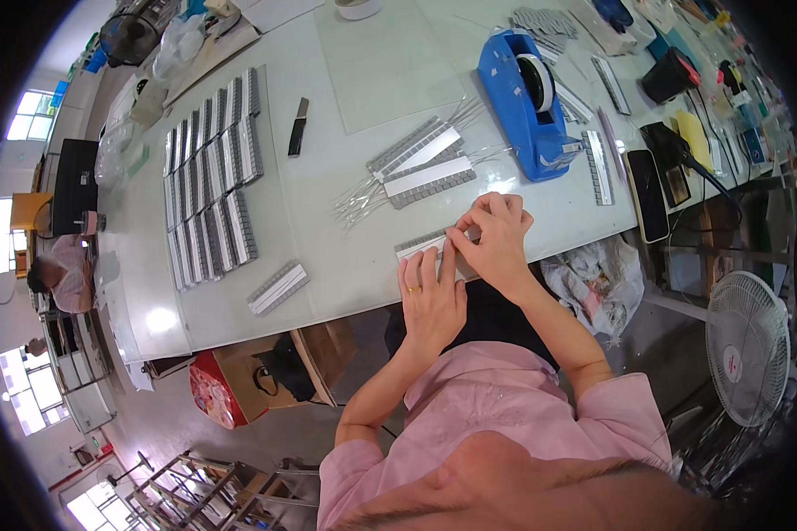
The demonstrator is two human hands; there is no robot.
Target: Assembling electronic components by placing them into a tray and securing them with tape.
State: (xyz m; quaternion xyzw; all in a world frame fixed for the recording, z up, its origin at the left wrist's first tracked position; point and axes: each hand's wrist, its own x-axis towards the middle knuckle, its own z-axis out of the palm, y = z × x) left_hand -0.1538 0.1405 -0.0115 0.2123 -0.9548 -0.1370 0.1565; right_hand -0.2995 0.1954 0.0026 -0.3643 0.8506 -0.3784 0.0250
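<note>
A short grey strip with a white band [413,244] lies near the table's front edge. My left hand [432,301] rests on it, fingers stretched out and pressing its near side. At the strip's right end, my right hand [496,243] has thumb and forefinger pinched together; whatever is between them is too small to make out. Just beyond my hands, a pile of similar strips with thin clear tails [429,180] lies slanted. A single strip [278,288] sits apart on the left. Further left, many more are laid in neat overlapping rows [208,186].
A blue tape dispenser [524,115] stands beyond my right hand. A black-handled knife [298,128] lies mid-table. To the right are loose strips [597,168], a phone [648,195] and a dark cup [670,75]. Below the table stand a cardboard box [266,380] and a fan [746,350].
</note>
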